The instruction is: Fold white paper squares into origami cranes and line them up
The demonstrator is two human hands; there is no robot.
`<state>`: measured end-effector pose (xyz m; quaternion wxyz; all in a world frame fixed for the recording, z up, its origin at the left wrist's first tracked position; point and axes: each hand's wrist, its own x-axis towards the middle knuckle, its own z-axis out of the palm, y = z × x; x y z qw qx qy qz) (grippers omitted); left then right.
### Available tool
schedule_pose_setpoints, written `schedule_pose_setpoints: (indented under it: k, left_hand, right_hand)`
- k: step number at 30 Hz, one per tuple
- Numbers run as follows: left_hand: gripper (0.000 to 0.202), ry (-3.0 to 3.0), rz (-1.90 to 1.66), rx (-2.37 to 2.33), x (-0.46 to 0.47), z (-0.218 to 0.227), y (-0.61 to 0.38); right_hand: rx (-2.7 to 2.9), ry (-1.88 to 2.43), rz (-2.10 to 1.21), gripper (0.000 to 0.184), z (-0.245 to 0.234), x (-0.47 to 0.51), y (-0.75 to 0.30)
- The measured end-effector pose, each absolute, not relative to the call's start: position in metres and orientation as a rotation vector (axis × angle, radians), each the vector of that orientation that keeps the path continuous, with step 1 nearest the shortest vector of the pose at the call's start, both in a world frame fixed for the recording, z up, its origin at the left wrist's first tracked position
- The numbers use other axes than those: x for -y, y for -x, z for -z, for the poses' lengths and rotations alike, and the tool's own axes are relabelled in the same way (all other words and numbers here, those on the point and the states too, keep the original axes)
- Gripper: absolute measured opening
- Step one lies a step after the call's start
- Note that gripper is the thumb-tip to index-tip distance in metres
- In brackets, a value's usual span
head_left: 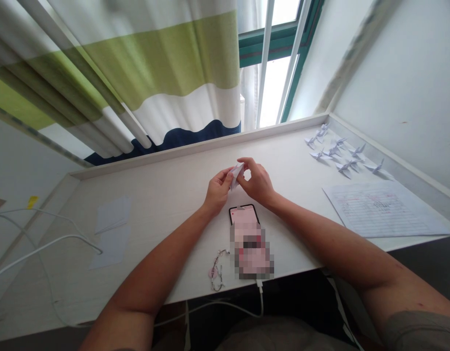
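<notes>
My left hand (217, 190) and my right hand (257, 181) meet above the middle of a white desk (166, 195). Both pinch a small folded piece of white paper (236, 173) between fingertips and thumbs, held just off the desk surface. The paper is partly folded; its exact shape is hard to make out. Directly below my hands a phone (246, 234) lies flat on the desk, plugged into a white cable (261, 297) at its near end.
Several folded white paper cranes (338, 153) stand at the far right corner. A lined sheet (383, 209) lies at the right. Blank paper squares (113, 214) lie at the left, beside white cables (45, 243). A small bracelet (216, 270) rests near the front edge. A striped curtain (137, 73) hangs behind.
</notes>
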<state>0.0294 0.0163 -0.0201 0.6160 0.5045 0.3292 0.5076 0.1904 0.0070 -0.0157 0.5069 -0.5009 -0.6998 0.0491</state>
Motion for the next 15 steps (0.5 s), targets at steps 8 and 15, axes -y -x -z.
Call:
schedule_pose_setpoints:
  k: [8, 15]
  left_hand:
    - [0.057, -1.203, -1.137, -0.726, -0.0135, 0.0169, -0.0289]
    - [0.057, -1.160, -1.123, -0.720, -0.0147, 0.0172, -0.0289]
  right_hand:
    - [1.535, 1.134, -0.465, 0.031, 0.0078, -0.0032, -0.1899]
    - [1.515, 1.012, -0.610, 0.022, 0.0067, -0.0005, -0.1918]
